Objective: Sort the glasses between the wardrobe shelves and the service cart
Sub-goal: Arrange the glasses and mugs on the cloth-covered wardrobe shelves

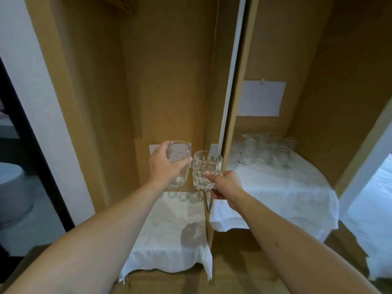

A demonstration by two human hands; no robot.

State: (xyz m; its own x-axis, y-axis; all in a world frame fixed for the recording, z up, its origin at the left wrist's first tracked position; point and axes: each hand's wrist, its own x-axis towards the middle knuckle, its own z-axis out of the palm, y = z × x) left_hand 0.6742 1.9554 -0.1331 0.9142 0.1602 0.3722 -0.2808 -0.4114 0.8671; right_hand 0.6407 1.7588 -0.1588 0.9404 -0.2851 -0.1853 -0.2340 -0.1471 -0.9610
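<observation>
From the head camera, we grip a smooth tumbler [179, 162] in our left hand [164, 164] and a dimpled mug [205, 170] by its handle in our right hand [226, 184], both raised above the left cloth-covered shelf [167, 234]; more glasses [263, 149] crowd the right shelf [275, 187].

I'm wearing the only camera on my head; it's looking forward and down, close in, into the open wardrobe [174, 81] over both my forearms.
</observation>
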